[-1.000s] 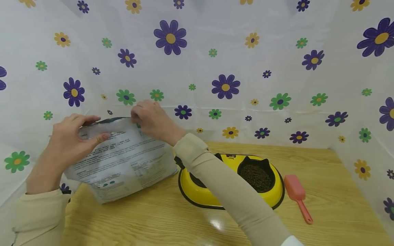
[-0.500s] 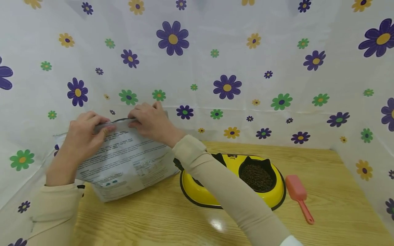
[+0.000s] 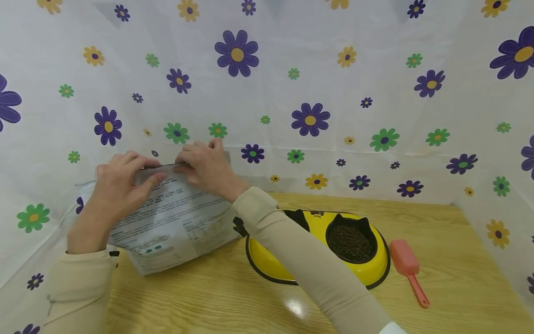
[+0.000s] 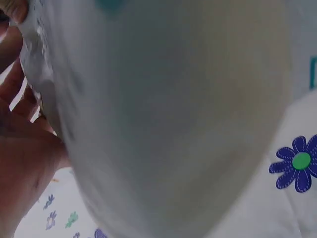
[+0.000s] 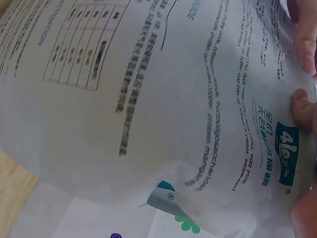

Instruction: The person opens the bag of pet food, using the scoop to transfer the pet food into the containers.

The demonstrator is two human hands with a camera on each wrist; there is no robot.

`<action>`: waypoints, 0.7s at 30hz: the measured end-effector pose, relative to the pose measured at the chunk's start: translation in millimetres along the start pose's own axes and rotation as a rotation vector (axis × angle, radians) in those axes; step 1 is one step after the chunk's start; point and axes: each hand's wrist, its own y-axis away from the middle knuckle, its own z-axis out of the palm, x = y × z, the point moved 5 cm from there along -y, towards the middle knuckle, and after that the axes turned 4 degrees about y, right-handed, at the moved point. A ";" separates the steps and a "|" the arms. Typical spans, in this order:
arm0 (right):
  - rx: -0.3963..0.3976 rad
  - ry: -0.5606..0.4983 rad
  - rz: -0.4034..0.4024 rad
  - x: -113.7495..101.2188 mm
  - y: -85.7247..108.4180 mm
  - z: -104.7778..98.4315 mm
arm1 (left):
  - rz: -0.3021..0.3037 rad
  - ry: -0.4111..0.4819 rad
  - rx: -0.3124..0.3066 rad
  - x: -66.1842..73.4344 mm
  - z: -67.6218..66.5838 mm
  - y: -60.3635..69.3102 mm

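A white pet food bag (image 3: 175, 227) covered in printed text stands tilted at the left of the table. Along its top edge, my left hand (image 3: 121, 190) pinches the rim between thumb and fingers. Just to the right, my right hand (image 3: 208, 169) grips the same edge, and the dark line of the mouth looks nearly closed. In the right wrist view the bag (image 5: 163, 114) fills most of the picture, with fingertips at the right margin. The left wrist view has the left hand (image 4: 25, 158) at the bag's crinkled edge; the bag's contents are hidden.
A yellow double pet bowl (image 3: 275, 269) stands right of the bag, partly behind my right forearm. Brown kibble (image 3: 352, 243) lies in its right-hand cup. Beside it is a pink scoop (image 3: 404, 257) on the wooden table (image 3: 200, 301). A flowered cloth (image 3: 271, 93) hangs behind.
My left hand has moved right along the bag's top, closer to my right hand. The bag's mouth, gaping earlier, has been drawn together. The right hand has barely moved.
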 end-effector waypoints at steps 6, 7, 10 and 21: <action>0.023 -0.022 0.001 0.5 0.2 -3.8 | 0.019 -0.013 0.020 5.6 3.0 -5.9; 0.022 -0.023 0.001 0.5 0.1 -3.9 | 0.020 -0.015 0.024 6.0 3.3 -6.4; 0.022 -0.024 0.002 0.9 0.3 -3.1 | 0.019 -0.019 0.023 6.1 4.8 -7.6; 0.027 -0.014 0.001 0.8 3.9 -0.8 | -0.009 -0.051 -0.021 3.1 8.6 -5.5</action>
